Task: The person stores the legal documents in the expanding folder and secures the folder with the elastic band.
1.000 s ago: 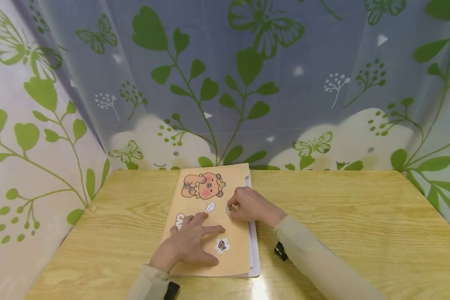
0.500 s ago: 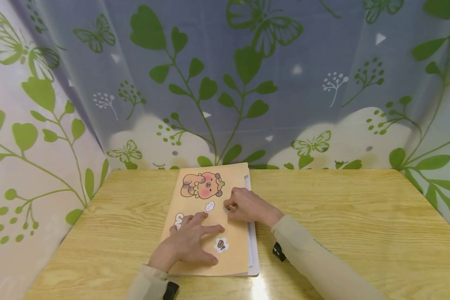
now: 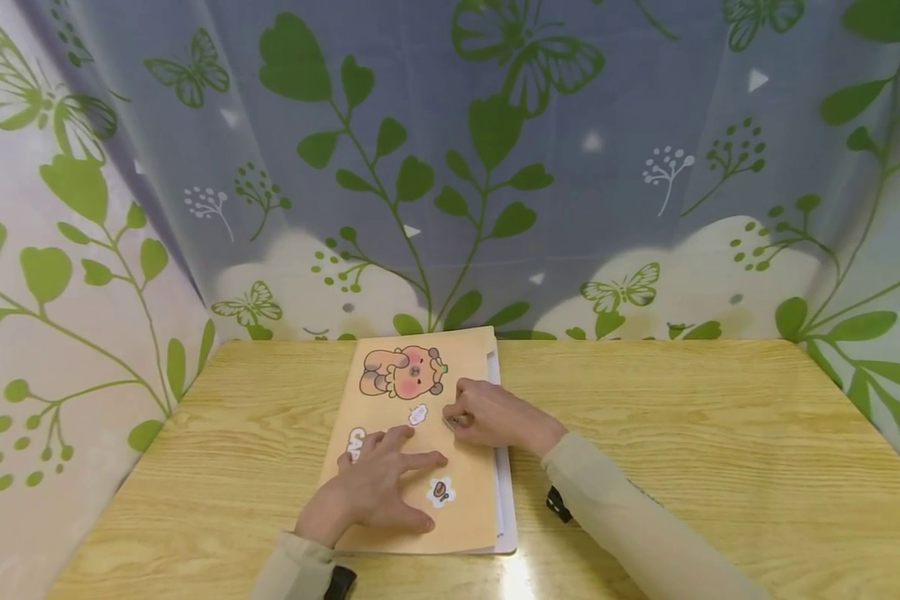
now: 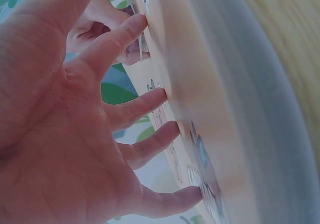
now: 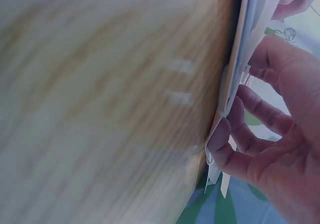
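Observation:
An orange folder [image 3: 468, 500] with a cartoon capybara [image 3: 403, 372] on its cover lies on the wooden table. My left hand [image 3: 378, 483] rests on the cover, fingers spread, near a flower-shaped snail sticker [image 3: 441, 492]; the left wrist view shows the fingertips [image 4: 172, 129] touching the surface. On the folder's right half, my right hand [image 3: 487, 414] pinches a small whitish sticker [image 3: 451, 423] between curled fingers. Most of that sticker is hidden by the hand. A pale cloud sticker [image 3: 417, 414] lies between the two hands.
White sheets [image 3: 504, 492] show along the folder's right edge. The wooden table [image 3: 682, 433] extends to both sides. A curtain [image 3: 570, 208] with leaves and butterflies stands behind the table.
My right hand has shifted slightly left over the cover, still pinching the small sticker. The left hand stays in place on the folder.

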{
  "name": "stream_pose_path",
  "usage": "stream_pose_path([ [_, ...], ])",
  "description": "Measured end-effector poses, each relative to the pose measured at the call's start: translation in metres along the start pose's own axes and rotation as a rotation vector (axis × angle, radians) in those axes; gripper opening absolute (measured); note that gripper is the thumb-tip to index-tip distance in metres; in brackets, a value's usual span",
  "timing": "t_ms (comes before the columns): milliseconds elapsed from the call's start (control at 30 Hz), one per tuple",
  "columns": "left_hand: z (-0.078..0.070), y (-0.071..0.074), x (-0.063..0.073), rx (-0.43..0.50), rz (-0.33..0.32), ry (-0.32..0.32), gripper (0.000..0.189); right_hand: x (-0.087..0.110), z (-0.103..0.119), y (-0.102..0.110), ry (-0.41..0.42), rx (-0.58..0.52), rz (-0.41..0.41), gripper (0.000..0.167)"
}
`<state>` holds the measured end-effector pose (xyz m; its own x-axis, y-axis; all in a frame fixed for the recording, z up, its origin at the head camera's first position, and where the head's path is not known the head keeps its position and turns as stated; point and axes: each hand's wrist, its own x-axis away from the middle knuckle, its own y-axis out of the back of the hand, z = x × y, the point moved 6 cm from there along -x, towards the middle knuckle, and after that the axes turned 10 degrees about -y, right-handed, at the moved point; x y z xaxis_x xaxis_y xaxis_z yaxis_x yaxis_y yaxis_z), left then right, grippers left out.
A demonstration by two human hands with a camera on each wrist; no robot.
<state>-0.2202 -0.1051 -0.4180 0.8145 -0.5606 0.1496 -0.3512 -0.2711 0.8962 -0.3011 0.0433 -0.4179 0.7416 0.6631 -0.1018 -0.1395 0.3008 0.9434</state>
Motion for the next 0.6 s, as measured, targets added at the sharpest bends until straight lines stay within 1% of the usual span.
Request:
stream_pose_path([
  [67, 0.0001, 0.0001, 0.0001, -0.004, 0.000, 0.000, 0.074, -0.0007, 0.0003, -0.0004, -0.009, 0.003, 0.006, 0.010],
  [133, 0.0002, 0.0000, 0.0001, -0.006, 0.001, 0.002, 0.075, -0.0018, 0.0000, -0.0011, -0.036, -0.006, 0.017, 0.011],
  [267, 0.0003, -0.0002, 0.0000, -0.007, 0.004, 0.000, 0.075, -0.0047, -0.0027, -0.0027, -0.111, -0.059, 0.032, 0.018],
  [367, 0.0005, 0.0000, 0.0002, -0.005, 0.003, -0.002, 0.074, -0.0058, -0.0050, -0.0036, -0.151, -0.099, 0.038, 0.023],
  [600, 0.0006, -0.0001, 0.0008, 0.001, 0.004, -0.003, 0.074, -0.0051, -0.0093, -0.0046, -0.204, -0.154, 0.042, 0.020],
])
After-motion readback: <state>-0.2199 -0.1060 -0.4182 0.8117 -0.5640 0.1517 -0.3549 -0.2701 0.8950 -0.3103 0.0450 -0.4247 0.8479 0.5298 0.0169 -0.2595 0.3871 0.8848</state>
